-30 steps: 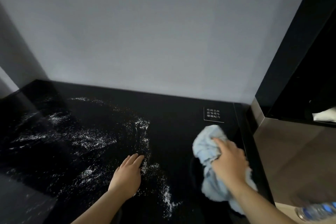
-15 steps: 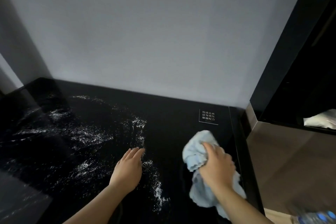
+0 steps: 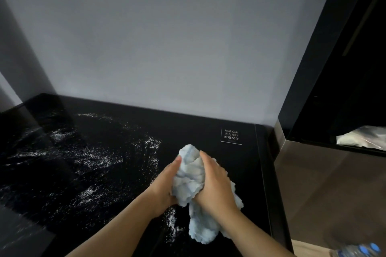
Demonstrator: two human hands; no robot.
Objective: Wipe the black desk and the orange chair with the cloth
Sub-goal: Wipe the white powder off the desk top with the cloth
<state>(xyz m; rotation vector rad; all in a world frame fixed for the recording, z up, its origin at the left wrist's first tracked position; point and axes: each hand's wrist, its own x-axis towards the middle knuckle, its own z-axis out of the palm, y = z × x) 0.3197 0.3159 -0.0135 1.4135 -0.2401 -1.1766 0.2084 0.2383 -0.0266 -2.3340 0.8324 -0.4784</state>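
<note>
I have both hands on the crumpled pale-blue fluffy cloth (image 3: 191, 175) now. A second ago my left hand (image 3: 165, 185) lay flat and spread on the glossy black desk top (image 3: 117, 173) while my right hand (image 3: 215, 185) alone pushed the cloth near the right-hand edge. Since then the left has come off the surface and across, and it now cups the cloth from the left, fingers curled round it, thumb pointing up. The right hand clasps the same bundle from the other side. The upper part of the cloth is bunched between the two palms; its loose tail hangs below my right wrist, just above or on the desk, I cannot tell which.

I judge this a regathering of the cloth, not a wiping stroke. That matters, because the scattered white streaks of wet or powder (image 3: 87, 158) lie well off to the left of my left hand and look untouched. The desk is therefore only partly wiped, and the orange chair is nowhere in view.
</note>
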